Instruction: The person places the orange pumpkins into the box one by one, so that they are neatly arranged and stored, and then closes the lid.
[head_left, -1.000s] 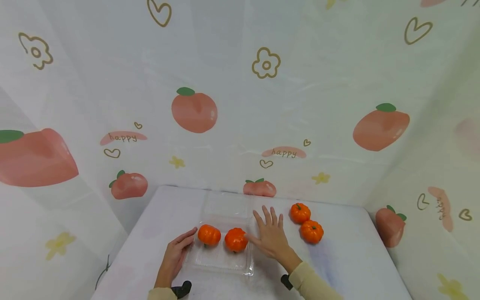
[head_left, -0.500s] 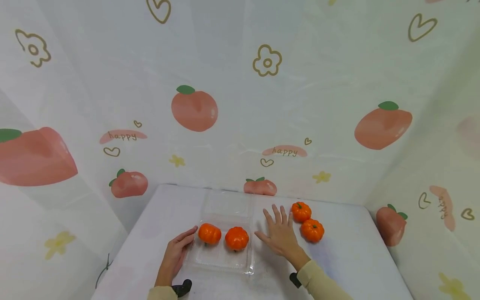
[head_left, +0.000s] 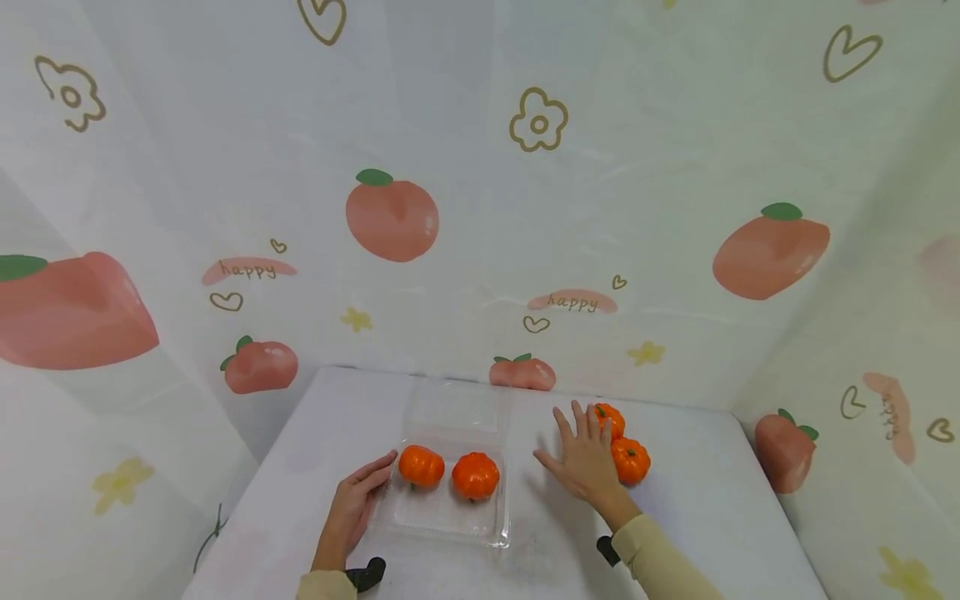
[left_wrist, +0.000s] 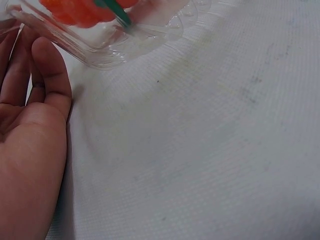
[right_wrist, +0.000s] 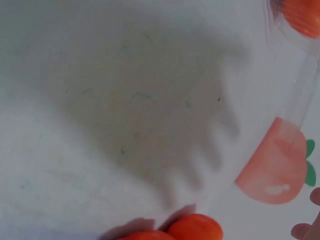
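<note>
Two small orange pumpkins, a left pumpkin (head_left: 422,467) and a right pumpkin (head_left: 476,477), lie in the clear plastic clamshell box (head_left: 442,523), stems facing the near side. My left hand (head_left: 352,510) rests against the box's left wall, its fingers loosely extended; the left wrist view shows them at the box's edge (left_wrist: 107,59). Over the table right of the box, my right hand (head_left: 588,467) is spread and holds nothing. Its fingers partly cover a far pumpkin (head_left: 611,421); a nearer pumpkin (head_left: 632,462) sits just right of it.
The box's clear lid (head_left: 456,407) lies folded back toward the rear of the white table (head_left: 697,500). A printed curtain (head_left: 465,167) rises behind the table and along both sides.
My right hand has moved right, from beside the right pumpkin in the box toward the two loose pumpkins, fingers spread throughout. The left hand stays at the box.
</note>
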